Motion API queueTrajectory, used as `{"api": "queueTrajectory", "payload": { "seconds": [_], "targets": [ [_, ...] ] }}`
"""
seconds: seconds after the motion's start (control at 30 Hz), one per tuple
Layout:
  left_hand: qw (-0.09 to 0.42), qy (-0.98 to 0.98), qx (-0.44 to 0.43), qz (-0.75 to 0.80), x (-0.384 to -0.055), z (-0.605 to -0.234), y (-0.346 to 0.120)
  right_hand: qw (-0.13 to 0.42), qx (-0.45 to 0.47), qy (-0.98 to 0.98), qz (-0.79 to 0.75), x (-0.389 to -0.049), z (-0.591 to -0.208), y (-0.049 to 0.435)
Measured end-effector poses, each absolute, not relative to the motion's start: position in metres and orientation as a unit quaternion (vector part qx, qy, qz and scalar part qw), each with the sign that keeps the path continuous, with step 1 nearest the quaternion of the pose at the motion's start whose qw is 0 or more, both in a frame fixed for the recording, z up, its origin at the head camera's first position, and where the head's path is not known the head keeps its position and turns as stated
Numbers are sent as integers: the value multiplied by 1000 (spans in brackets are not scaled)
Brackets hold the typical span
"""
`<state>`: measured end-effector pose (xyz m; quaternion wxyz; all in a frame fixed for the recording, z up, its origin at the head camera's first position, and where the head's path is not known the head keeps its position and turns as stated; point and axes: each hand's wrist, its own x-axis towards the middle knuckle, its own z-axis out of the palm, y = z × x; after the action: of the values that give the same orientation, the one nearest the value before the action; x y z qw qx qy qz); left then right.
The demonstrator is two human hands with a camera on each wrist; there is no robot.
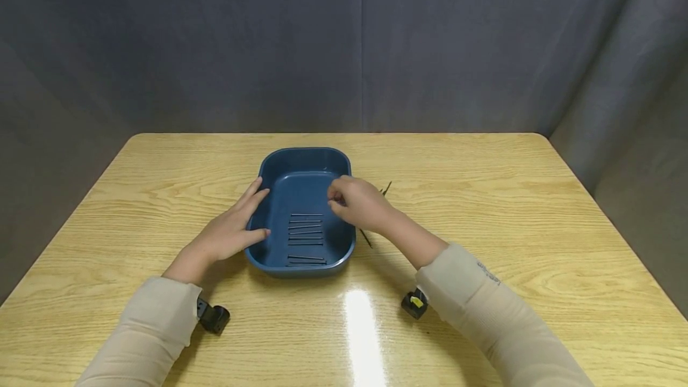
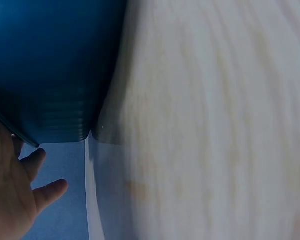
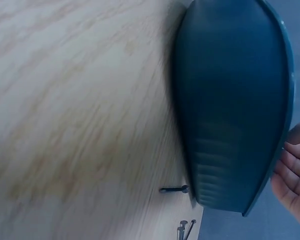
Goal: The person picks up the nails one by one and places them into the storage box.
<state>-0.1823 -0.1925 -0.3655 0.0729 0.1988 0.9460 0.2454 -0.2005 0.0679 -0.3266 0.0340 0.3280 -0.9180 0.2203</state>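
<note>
A blue plastic basin [image 1: 301, 270] stands on the table, with several dark nails [image 1: 305, 238] lying roughly parallel on its floor. My left hand [image 1: 231, 229] rests at the basin's left rim, fingers spread and thumb reaching over the edge. Above the basin's right side is my right hand [image 1: 360, 200], fingers curled and thumb close to them. A small dark patch shows between its fingertips; whether that is a nail or shadow is unclear. Outside the right wall, more nails [image 3: 181, 230] lie on the table, partly hidden by the right hand in the head view.
The wooden table [image 1: 510, 208] has a grey curtain [image 1: 360, 46] behind it. One loose nail [image 3: 174, 189] lies close against the basin's outer wall. A black wrist camera [image 1: 214, 319] sits under the left sleeve, another camera [image 1: 414, 303] under the right.
</note>
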Motion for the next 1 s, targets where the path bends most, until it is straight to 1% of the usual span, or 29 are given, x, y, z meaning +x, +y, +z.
{"api": "queueTrajectory", "payload": {
  "seconds": [0.2, 0.47, 1.0],
  "targets": [
    [72, 946, 200, 246, -182, -366, -193, 29, 303, -923, 234, -195, -326, 75],
    [71, 946, 200, 244, -182, -367, -192, 51, 293, -917, 267, -194, -331, 85],
    [71, 944, 202, 250, -182, -366, -195, 64, 256, -922, 283, -192, -341, 101]
  ]
}}
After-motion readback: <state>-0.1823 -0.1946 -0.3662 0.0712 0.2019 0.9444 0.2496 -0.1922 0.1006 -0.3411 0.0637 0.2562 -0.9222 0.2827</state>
